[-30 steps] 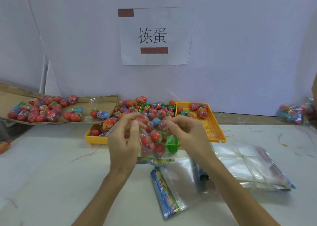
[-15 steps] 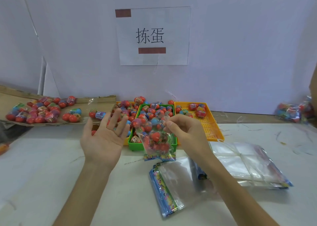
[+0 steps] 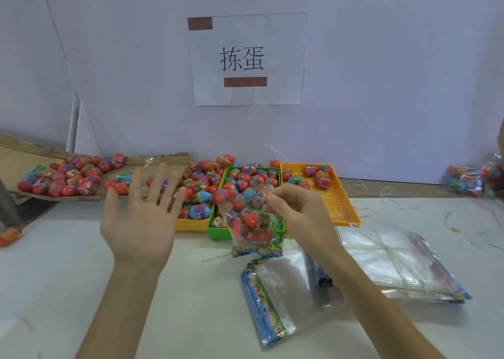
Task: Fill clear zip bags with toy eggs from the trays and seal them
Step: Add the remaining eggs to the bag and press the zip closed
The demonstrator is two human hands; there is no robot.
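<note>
My right hand [image 3: 297, 211] pinches the filled bag [image 3: 252, 225] by its top, long axis 12-to-6 before the green tray [image 3: 218, 234]; my left hand [image 3: 139, 222], spread and empty, sits at its 9 o'clock.

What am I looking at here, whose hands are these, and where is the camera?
No machine here: a person works with bare hands. The picture comes from a camera worn on their head, looking forward and down. The right hand pinches the top of a clear bag of toy eggs, held above the white table. The left hand is raised, open and empty. Behind stand a green tray and two yellow trays with eggs; more eggs lie on cardboard at the left. Empty bags lie stacked beside the right forearm.
</note>
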